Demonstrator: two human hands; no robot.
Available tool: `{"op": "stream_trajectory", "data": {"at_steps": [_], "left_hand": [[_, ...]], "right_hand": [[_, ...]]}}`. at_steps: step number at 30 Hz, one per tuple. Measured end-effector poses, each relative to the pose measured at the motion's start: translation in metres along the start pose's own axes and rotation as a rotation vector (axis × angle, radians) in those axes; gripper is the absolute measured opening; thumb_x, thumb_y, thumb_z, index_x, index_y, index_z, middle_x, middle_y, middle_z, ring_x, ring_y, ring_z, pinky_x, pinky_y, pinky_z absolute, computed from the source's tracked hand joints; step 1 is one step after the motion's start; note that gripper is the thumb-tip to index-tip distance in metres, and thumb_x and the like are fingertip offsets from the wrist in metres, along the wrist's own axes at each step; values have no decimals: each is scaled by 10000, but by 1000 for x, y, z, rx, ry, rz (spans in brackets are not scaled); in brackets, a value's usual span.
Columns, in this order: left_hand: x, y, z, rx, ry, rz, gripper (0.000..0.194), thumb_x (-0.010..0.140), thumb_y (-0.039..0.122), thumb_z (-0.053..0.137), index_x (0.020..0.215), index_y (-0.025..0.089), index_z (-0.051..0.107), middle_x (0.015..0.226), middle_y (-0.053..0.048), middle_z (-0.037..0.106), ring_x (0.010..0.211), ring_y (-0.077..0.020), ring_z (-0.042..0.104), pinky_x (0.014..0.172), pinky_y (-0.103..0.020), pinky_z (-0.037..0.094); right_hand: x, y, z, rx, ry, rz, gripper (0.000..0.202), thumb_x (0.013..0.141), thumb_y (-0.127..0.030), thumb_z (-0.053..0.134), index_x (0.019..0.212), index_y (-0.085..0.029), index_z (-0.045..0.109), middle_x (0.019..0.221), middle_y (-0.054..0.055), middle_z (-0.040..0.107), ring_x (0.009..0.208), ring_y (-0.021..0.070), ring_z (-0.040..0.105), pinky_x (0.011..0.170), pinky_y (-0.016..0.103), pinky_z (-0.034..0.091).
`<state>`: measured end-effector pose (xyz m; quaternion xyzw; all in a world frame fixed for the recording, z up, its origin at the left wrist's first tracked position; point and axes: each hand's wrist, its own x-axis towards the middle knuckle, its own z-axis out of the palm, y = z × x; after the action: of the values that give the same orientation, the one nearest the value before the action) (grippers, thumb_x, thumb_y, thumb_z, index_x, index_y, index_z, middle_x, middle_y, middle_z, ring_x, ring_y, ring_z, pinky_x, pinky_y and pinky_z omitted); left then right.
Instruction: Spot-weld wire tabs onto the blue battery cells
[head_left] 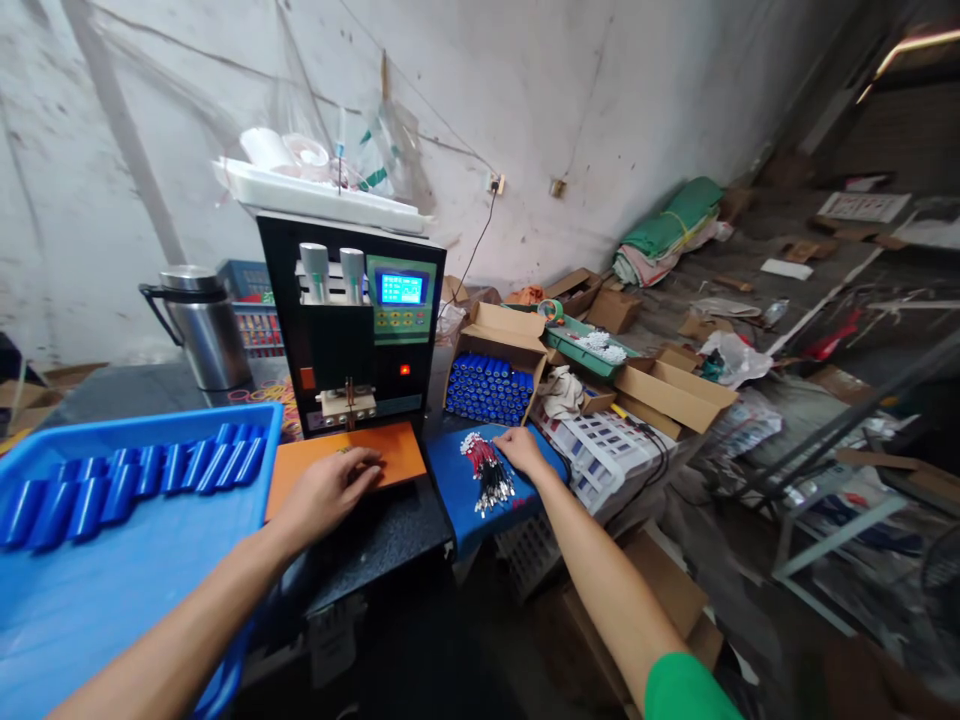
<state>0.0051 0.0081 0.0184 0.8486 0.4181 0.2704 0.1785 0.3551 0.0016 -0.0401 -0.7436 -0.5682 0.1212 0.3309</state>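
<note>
My left hand [330,492] rests palm down on an orange board [401,452] before a black machine [337,345] with a lit blue screen. Its fingers are loosely bent and a little apart, and no held thing shows. On a blue mat [442,462], my right hand [517,448] has its fingertips pressed together at the edge of a bundle of red and black wires [486,470] with white connectors. Whatever those fingertips pinch is too small to tell. Left of the machine, a blue tray [142,590] holds rows of blue-wrapped cylindrical cells [120,492].
A cardboard box [502,322] packed with blue cells stands beside the machine. Behind the tray is a steel jug [214,335]. Further right are a green bin [574,340], a white crate [611,450] and an open carton [675,390].
</note>
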Motion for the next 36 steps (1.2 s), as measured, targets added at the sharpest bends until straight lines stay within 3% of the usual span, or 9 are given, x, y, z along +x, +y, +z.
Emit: {"op": "stream_trajectory", "data": {"at_steps": [3,6,13,18,22,26,29,32,36], "left_hand": [[0,1,-1,3,12,0,417,843,534,456,969,210,685,944,-62,747,870,-244,685,775,-312,504],[-1,1,-2,-16,11,4,415,849,535,456,969,210,686,938,-61,747,867,-243,686,775,-312,507],[-2,2,-2,-62,13,0,422,840,548,473,955,206,692,934,-74,748,853,-249,684,766,-330,515],[-3,2,-1,-82,13,-8,425,846,553,478,973,200,679,916,-66,752,845,-238,693,760,-308,517],[-4,3,0,-129,22,-10,436,866,543,472,1023,181,658,923,-74,750,829,-227,693,765,-306,517],[-10,12,-2,-161,92,17,398,871,501,497,1014,177,680,958,-65,741,823,-200,673,749,-290,506],[-15,23,-5,-173,121,89,357,862,466,539,979,172,707,854,-53,713,736,-164,626,671,-262,480],[-20,28,-3,-182,95,157,330,862,447,565,927,167,726,723,-38,650,659,-138,576,642,-252,461],[-20,23,3,-139,50,117,295,860,425,583,882,172,733,699,-39,654,629,-133,569,620,-249,440]], "right_hand": [[8,-3,2,101,-30,61,429,654,-292,717,347,-206,430,318,-72,294,389,96,377,442,224,235],[11,-4,5,354,4,85,419,525,-285,782,335,-206,417,301,-98,272,352,68,288,416,220,186],[-1,-7,-4,626,136,80,367,660,-527,645,591,-172,585,429,-70,440,404,86,366,416,213,266],[-4,-32,-24,931,281,-18,371,658,-521,709,723,-175,592,533,-76,474,440,75,394,416,197,294],[-11,-64,-27,1049,289,-138,331,707,-484,710,758,-176,600,604,-55,510,484,74,449,459,202,352],[-26,-101,-4,1160,207,-104,318,714,-475,703,749,-181,589,645,-30,546,534,88,488,508,215,402],[-41,-128,24,1210,168,-9,310,708,-467,696,717,-181,579,615,-33,534,527,91,479,506,214,399],[-54,-152,50,1209,125,54,307,701,-463,690,671,-184,565,577,-39,510,512,94,461,494,216,386],[-68,-175,70,1241,80,88,320,711,-477,670,644,-190,547,558,-40,497,498,98,446,490,224,377]]}}
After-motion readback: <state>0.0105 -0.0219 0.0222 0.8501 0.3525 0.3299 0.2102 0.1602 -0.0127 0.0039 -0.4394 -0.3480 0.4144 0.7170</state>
